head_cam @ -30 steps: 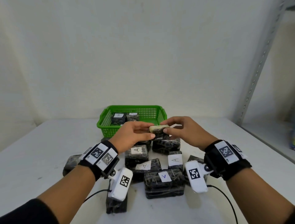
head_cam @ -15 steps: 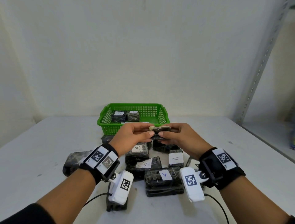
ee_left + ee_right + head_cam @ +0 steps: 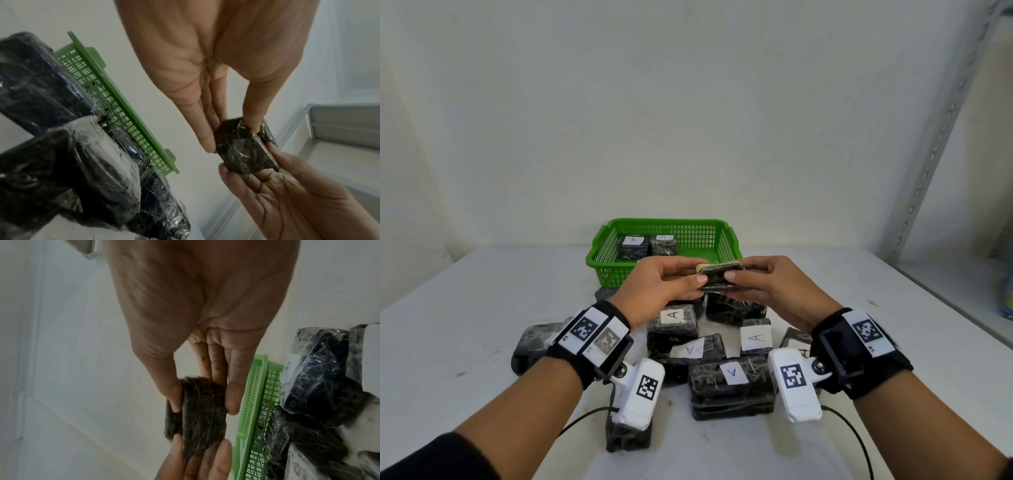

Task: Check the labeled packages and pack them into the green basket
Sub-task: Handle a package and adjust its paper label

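Note:
Both hands hold one small dark wrapped package in the air, just in front of the green basket. My left hand pinches its left end between thumb and fingers; my right hand pinches its right end. The wrist views show the same package between thumbs and fingers of both hands. Its label is not visible. The basket holds two packages, one labelled B and one labelled A. Several dark packages with white A labels lie on the table below my hands.
The white table reaches back to a pale wall. A grey metal shelf upright and shelf board stand at the right. Cables run from the wrist cameras over the near table.
The held package has turned between my fingers and its dark side now faces me. The head camera has tilted, so the basket and hands sit slightly lower in view.

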Demonstrator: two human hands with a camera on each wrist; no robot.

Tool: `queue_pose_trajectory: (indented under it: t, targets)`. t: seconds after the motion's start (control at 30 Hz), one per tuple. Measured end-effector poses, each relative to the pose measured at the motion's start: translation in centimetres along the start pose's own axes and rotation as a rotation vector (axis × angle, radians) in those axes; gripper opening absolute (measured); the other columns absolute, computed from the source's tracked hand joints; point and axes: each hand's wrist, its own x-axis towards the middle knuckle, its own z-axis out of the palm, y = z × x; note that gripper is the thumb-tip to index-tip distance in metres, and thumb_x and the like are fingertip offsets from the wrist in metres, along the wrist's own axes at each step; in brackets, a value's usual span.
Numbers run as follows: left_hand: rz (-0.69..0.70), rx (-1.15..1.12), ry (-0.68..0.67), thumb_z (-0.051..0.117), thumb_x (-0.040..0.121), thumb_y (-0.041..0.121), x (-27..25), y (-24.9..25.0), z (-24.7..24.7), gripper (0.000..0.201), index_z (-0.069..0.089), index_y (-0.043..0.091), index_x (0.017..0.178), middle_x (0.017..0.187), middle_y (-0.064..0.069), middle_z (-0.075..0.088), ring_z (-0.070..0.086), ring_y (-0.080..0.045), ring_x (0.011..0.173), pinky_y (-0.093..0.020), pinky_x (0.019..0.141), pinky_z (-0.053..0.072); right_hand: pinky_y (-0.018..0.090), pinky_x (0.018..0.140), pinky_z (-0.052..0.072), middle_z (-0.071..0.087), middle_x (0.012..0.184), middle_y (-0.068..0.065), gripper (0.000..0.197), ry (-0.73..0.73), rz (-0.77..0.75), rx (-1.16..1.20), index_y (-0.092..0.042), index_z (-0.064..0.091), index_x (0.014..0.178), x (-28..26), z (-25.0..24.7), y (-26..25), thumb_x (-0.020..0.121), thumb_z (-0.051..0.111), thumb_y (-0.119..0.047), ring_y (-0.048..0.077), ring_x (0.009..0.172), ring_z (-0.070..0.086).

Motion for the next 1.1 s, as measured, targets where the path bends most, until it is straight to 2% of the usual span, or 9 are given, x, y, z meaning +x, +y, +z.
queue_pose_trajectory:
  t: [0.17,0.3,0.57,0.63,0.73,0.83,0.9,1.0,1.1]
  targets:
    - [0.014,0.038,-0.007,0.071,0.084,0.002,0.0,0.2,0.0,0.037,0.067,0.005,0.121,0.113,-0.013,0.073,0.071,-0.024,0.104,-0.035,0.086,0.059,0.033,0.090,0.063,0.077,0.109,0.024,0.024,0.027,-0.021,-0.036,0.010,0.069,0.111,0.0,0.1,0.1,0.089,0.073,0.004,0.033,0.101,0.076]
    - [0.006,0.029,-0.012,0.071,0.084,0.003,-0.1,0.1,-0.1,0.036,0.068,0.006,0.120,0.113,-0.013,0.073,0.071,-0.024,0.104,-0.035,0.087,0.059,0.036,0.095,0.061,0.075,0.113,0.025,0.033,-0.003,-0.012,-0.051,0.009,0.070,0.116,0.2,0.6,0.1,0.085,0.079,0.000,0.034,0.107,0.075]
    - [-0.019,-0.003,-0.017,0.071,0.084,0.002,-0.1,0.0,-0.2,0.037,0.067,0.006,0.121,0.113,-0.011,0.073,0.071,-0.025,0.104,-0.034,0.086,0.059,0.045,0.098,0.059,0.075,0.113,0.027,0.035,0.022,-0.018,-0.094,0.009,0.071,0.114,0.5,1.0,0.5,0.082,0.083,-0.002,0.039,0.109,0.073]
    - [-0.018,0.004,-0.030,0.071,0.084,0.003,-0.1,0.0,-0.3,0.038,0.067,0.006,0.121,0.114,-0.010,0.073,0.071,-0.024,0.104,-0.034,0.086,0.059,0.042,0.096,0.060,0.074,0.115,0.027,0.039,0.011,-0.012,-0.093,0.009,0.071,0.115,0.4,1.0,0.4,0.081,0.085,-0.004,0.036,0.108,0.074]
    - [-0.012,0.032,-0.044,0.071,0.084,0.003,-0.2,0.0,-0.4,0.036,0.068,0.009,0.119,0.111,-0.010,0.074,0.072,-0.023,0.103,-0.031,0.084,0.060,0.030,0.084,0.064,0.075,0.111,0.026,0.038,0.021,-0.031,-0.113,0.010,0.070,0.115,0.2,1.2,0.4,0.082,0.083,-0.002,0.033,0.104,0.075]
    - [-0.001,0.059,-0.035,0.072,0.083,0.002,-0.2,0.0,-0.4,0.036,0.068,0.009,0.118,0.109,-0.009,0.075,0.072,-0.023,0.102,-0.028,0.081,0.060,0.028,0.083,0.063,0.076,0.111,0.023,0.039,0.034,-0.025,-0.130,0.007,0.069,0.117,0.3,1.2,0.7,0.082,0.083,-0.001,0.034,0.106,0.075]
    - [0.028,0.117,-0.042,0.075,0.081,0.004,-0.2,-0.1,-0.6,0.040,0.068,0.011,0.120,0.110,-0.006,0.075,0.071,-0.021,0.104,-0.029,0.086,0.058,0.033,0.090,0.062,0.076,0.116,0.019,0.046,0.030,0.005,-0.123,0.002,0.068,0.121,0.3,1.1,0.7,0.079,0.086,-0.003,0.032,0.108,0.074]
    - [0.086,0.187,-0.045,0.078,0.077,0.000,-0.2,0.0,-0.9,0.047,0.067,0.011,0.121,0.114,-0.002,0.073,0.070,-0.017,0.107,-0.029,0.095,0.054,0.041,0.100,0.058,0.075,0.122,0.013,0.056,-0.082,0.087,-0.043,-0.004,0.069,0.124,0.1,1.2,0.6,0.072,0.087,-0.016,0.027,0.113,0.073]
    - [0.111,0.176,-0.045,0.079,0.074,-0.005,-0.2,0.1,-1.0,0.048,0.067,0.010,0.118,0.115,-0.003,0.073,0.068,-0.017,0.109,-0.031,0.097,0.053,0.037,0.095,0.061,0.076,0.118,0.014,0.045,-0.107,0.120,0.030,-0.004,0.071,0.121,0.0,1.5,0.4,0.082,0.079,-0.024,0.025,0.105,0.074]
